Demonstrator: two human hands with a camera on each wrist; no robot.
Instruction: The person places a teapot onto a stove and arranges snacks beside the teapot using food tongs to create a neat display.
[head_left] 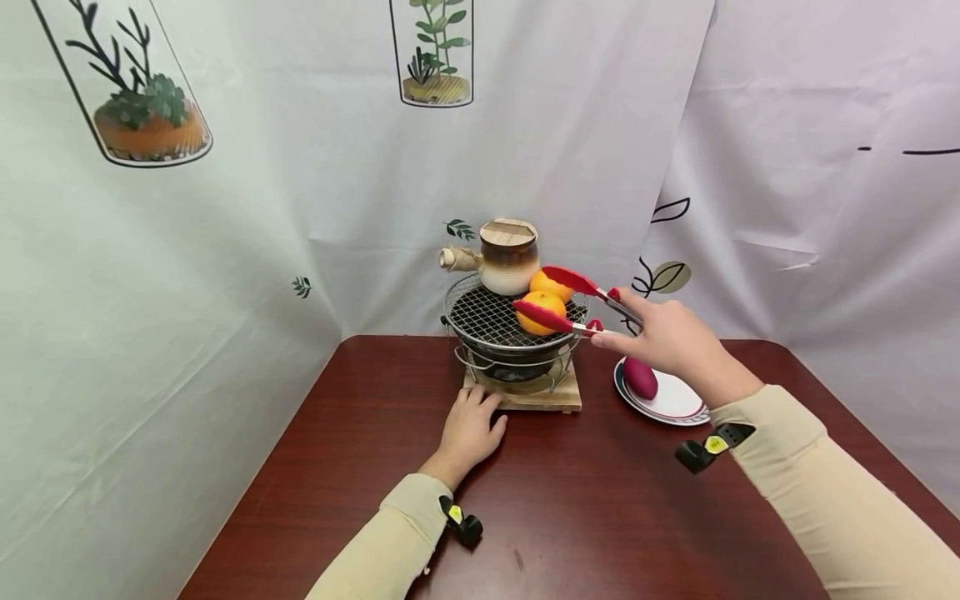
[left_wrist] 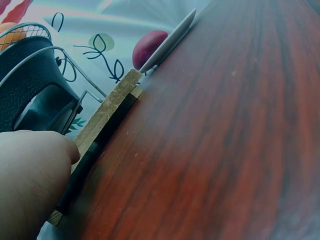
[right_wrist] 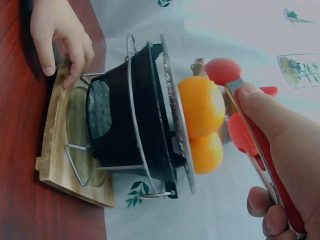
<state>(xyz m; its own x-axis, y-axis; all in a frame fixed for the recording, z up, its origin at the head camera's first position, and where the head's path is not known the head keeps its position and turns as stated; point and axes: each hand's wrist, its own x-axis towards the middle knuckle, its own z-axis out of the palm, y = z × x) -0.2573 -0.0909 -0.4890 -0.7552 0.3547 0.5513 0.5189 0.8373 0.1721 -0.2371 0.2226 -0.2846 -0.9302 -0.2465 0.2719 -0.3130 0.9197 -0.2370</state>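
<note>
My right hand [head_left: 678,337] holds a pair of red-tipped tongs [head_left: 557,320], with the thumb on one arm and fingers round the other. Two oranges sit on the round wire mesh [head_left: 480,317] of a black tabletop grill [right_wrist: 117,110]. One tong tip overlaps the front orange [head_left: 546,298]; the other is by the rear orange [head_left: 545,285]. Contact is unclear; in the right wrist view the tips lie just above the fruit. My left hand [head_left: 467,427] rests at the front left of the wooden board [head_left: 542,402] under the grill, fingertips on its edge, thumb spread.
A lidded clay pot [head_left: 510,265] with a wrapped side handle stands at the mesh's back. To the right, a plate [head_left: 684,400] bears a purple-red oval thing [head_left: 641,379]. A printed white curtain [head_left: 375,208] hangs behind the dark red table [head_left: 585,500].
</note>
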